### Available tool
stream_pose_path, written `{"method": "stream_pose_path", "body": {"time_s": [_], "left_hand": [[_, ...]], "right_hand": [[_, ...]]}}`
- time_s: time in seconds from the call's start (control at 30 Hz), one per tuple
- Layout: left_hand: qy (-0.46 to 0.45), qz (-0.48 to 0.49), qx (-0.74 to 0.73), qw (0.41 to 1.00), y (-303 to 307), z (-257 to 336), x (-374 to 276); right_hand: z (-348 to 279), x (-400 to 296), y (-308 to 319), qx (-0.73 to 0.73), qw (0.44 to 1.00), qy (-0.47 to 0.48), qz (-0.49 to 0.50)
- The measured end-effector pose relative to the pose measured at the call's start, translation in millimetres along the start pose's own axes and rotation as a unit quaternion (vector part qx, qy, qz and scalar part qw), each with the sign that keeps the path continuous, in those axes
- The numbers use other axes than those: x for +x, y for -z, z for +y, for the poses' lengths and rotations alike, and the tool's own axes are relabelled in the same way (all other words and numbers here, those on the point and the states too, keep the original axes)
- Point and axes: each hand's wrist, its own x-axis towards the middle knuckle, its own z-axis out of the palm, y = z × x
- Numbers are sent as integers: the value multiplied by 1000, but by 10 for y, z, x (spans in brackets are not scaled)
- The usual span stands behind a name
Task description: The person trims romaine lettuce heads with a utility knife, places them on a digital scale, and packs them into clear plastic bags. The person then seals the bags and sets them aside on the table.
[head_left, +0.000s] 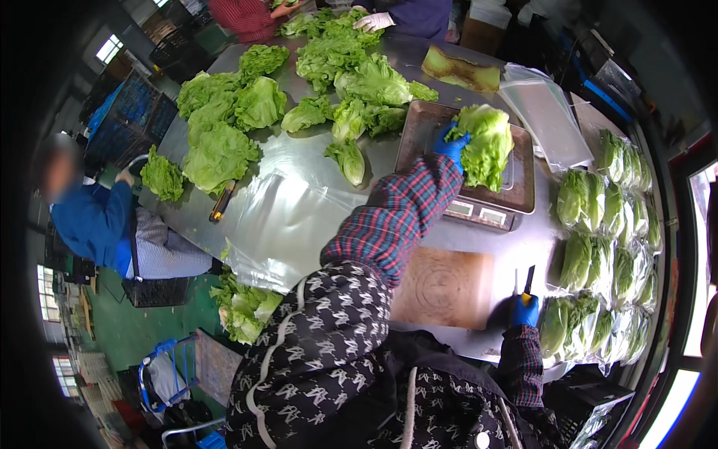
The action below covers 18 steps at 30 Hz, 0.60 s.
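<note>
My left hand (453,145), in a blue glove, grips a head of leaf lettuce (485,146) above the metal tray (524,168) of a digital scale (482,215); whether the lettuce rests on the tray I cannot tell. In my right hand (525,310), also gloved in blue, is a yellow utility knife (529,280), its dark blade pointing away from me. Between my arms a brown square board (443,287) lies on the metal table (291,151). Loose lettuce heads (219,151) lie across the far and left parts of the table.
Bagged lettuces (583,264) stand in rows at right. Clear plastic bags (547,118) lie behind the scale, plastic film (280,224) at left beside another utility knife (222,201). Lettuce (247,308) sits below the table's left edge. Co-workers (92,219) are at the left and far sides.
</note>
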Motion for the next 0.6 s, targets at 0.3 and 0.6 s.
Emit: {"method": "stream_pose_path", "body": {"time_s": [0.3,0.6], "left_hand": [[-187,-29,492,850,1516,1656,455],[156,76,707,686,2239,1628,1224]], "right_hand": [[-1127,-562,44,34,968,239,71],[-1068,-1127,-198,-98,934,327,-104]]}}
